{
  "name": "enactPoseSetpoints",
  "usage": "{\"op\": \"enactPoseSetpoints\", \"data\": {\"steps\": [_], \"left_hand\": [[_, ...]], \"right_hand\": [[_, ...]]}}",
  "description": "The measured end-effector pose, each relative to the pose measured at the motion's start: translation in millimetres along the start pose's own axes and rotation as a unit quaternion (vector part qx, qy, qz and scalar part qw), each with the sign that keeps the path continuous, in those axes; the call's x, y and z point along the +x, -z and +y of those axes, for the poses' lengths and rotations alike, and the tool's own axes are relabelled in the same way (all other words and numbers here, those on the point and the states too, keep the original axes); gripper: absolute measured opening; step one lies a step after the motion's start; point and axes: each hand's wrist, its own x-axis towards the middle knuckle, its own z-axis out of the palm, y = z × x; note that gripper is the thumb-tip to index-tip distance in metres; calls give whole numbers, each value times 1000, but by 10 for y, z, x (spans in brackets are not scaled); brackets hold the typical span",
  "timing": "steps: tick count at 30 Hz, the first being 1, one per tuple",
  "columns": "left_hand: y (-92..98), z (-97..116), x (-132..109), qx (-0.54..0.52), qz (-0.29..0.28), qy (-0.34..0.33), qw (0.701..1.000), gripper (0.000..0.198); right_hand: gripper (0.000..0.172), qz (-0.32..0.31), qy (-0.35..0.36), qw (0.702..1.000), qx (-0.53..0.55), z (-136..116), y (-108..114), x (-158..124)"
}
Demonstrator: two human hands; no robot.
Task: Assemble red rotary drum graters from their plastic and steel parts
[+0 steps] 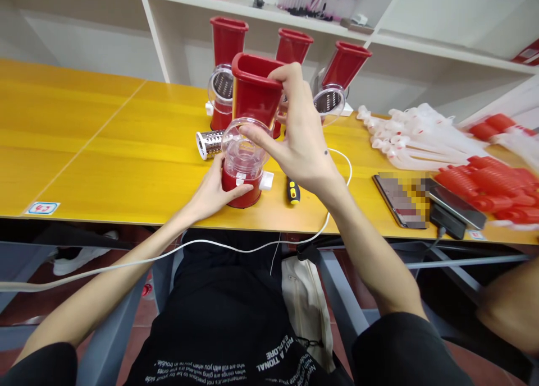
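Observation:
Standing near the table's front edge is a rotary grater body [256, 102], with a red hopper, a clear round housing and a red base. My left hand [229, 189] is wrapped around the red base, its thumb across the front. My right hand [290, 125] grips the upper part, fingers at the hopper's rim and thumb on the clear housing. The housing's round opening faces me with no drum visible in it. Just behind and left of it, a metal grater drum [209, 145] lies on its side. A black and yellow screwdriver handle [293, 192] lies to the right.
Several assembled rotary graters [227, 86] stand along the back. White plastic handles [416, 136] and red ribbed parts [490, 184] are heaped at right. A phone [393, 198] lies nearer the front edge. A white cable [252, 250] runs across my arms and the table edge.

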Motion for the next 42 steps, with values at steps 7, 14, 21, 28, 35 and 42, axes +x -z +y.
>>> {"op": "enactPoseSetpoints", "data": {"steps": [7, 14, 21, 28, 35, 42], "left_hand": [[115, 85, 34, -40, -39, 4, 998, 80], [184, 119, 42, 0, -52, 7, 999, 76], [148, 118, 63, 77, -38, -10, 996, 92], [159, 100, -52, 136, 57, 32, 989, 89], [196, 48, -53, 144, 48, 14, 988, 81], [-73, 183, -50, 203, 84, 76, 973, 96]], "right_hand": [[62, -22, 58, 996, 65, 157, 3, -22], [75, -6, 57, 996, 66, 255, -91, -111], [78, 85, 76, 990, 86, 289, -428, -294], [80, 62, 82, 994, 40, 439, -622, -627], [63, -40, -10, 991, -127, 662, -532, -984], [47, -126, -71, 950, -278, 896, -281, -1229]]}}
